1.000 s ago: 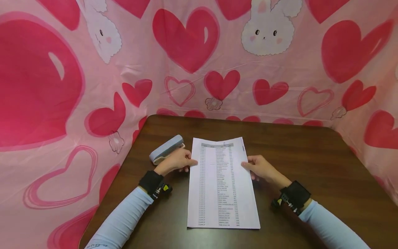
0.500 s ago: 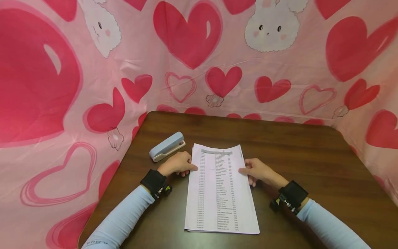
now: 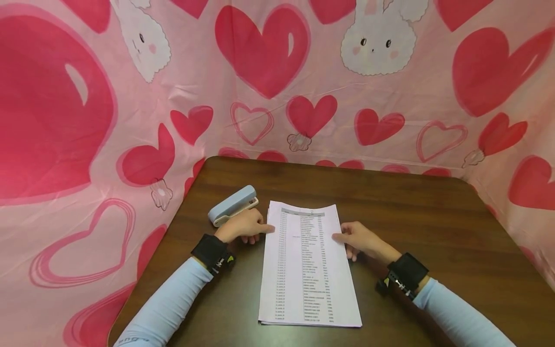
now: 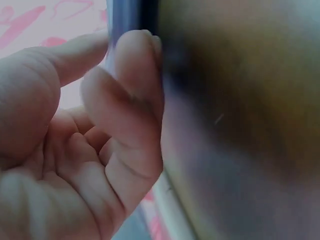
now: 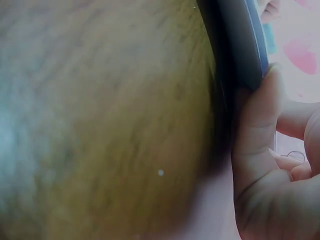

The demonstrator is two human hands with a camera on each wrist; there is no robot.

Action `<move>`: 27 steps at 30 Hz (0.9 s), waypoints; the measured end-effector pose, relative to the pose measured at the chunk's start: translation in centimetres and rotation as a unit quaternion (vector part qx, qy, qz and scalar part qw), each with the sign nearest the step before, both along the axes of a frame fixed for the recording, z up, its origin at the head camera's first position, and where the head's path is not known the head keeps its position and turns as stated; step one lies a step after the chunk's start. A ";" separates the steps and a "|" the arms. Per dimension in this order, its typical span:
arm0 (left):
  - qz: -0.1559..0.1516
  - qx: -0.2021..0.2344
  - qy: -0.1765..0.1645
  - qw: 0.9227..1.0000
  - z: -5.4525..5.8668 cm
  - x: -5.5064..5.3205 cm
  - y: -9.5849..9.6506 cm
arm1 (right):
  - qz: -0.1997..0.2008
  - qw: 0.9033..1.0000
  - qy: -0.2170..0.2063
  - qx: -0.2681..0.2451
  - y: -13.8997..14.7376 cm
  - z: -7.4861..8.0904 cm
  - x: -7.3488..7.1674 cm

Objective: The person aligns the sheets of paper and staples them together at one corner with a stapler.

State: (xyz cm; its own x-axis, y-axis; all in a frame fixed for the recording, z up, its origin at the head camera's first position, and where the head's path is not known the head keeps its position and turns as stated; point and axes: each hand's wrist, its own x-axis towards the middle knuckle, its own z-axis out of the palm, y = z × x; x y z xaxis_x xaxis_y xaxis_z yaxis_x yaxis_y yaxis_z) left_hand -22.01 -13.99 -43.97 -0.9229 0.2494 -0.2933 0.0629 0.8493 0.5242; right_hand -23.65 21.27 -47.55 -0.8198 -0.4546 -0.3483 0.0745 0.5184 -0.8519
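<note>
A stack of printed paper sheets (image 3: 310, 270) lies in front of me in the head view, covered in rows of small text under a grey header band. Along its left edge my left hand (image 3: 244, 225) pinches the sheets, thumb on top and the other fingers curled low beside the edge. My right hand (image 3: 362, 238) grips the opposite edge, its thumb likewise over the top sheet. The lower sheets peek out slightly at the left and bottom edges. Both wrist views show fingers (image 4: 137, 65) and a thumb right at the dark, edge-on paper (image 5: 242, 40).
A light blue stapler (image 3: 234, 205) lies on the brown wooden table (image 3: 412, 207), just beyond my left hand and partly covered by it. Behind the table hangs a pink curtain (image 3: 321, 72) with hearts and rabbits.
The paper stack has come slightly toward me, and its lower sheets show more at the edges. My left hand shifted down, then back up a little along the edge. The stapler has stayed put.
</note>
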 end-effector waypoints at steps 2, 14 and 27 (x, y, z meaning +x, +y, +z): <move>0.006 0.005 0.009 1.000 0.8 0.0 -0.5 | -0.002 1.000 0.003 0.009 0.0 0.1 -0.3; 0.012 0.058 0.103 0.993 4.5 0.0 -1.1 | 0.024 0.959 0.235 0.158 -2.7 5.3 -2.8; -0.028 -0.016 0.115 0.993 1.8 0.3 2.0 | 0.140 0.925 0.309 0.173 -12.9 5.2 -5.9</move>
State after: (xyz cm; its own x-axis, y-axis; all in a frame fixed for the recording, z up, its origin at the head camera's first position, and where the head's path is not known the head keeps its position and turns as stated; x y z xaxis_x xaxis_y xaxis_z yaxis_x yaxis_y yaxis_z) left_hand -21.74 -12.03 -42.13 -0.9515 0.2958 -0.0846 0.2253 0.8572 0.4631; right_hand -29.58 8.41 -42.39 -0.7783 -0.6277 -0.0164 -0.5494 0.6934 -0.4662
